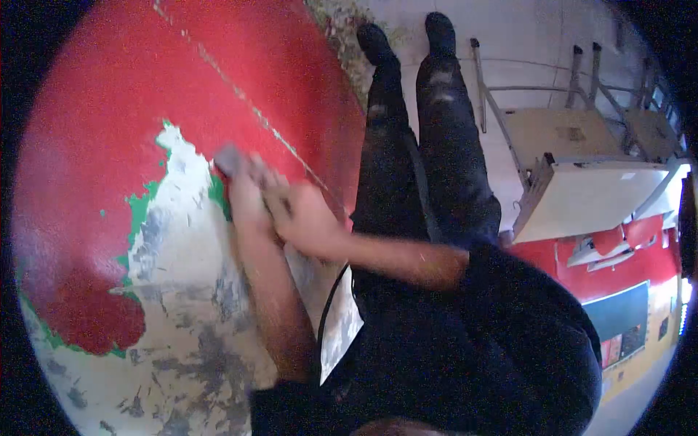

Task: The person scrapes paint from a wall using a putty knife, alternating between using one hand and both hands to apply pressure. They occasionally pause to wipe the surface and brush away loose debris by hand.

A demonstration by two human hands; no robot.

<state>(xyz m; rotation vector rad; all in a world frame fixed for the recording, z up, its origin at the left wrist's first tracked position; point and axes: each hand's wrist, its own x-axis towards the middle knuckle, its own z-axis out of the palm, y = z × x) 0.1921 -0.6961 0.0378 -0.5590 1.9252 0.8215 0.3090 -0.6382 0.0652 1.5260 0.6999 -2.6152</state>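
A grey scraper, blurred by motion, touches the wall at the boundary between red paint and a bare patch. My left hand is closed on it near its front end. Close beside and partly overlapping, my right hand has its fingers curled round the back of the tool; blur hides their exact grip. The painted wall is red. Green paint edges the patch, and the bare surface shows white and grey with dark blotches.
A pale chipped line crosses the red wall. My dark-clad legs stand on the light floor, beside some debris. Metal-framed furniture with a white panel stands to the right. A green board hangs farther behind.
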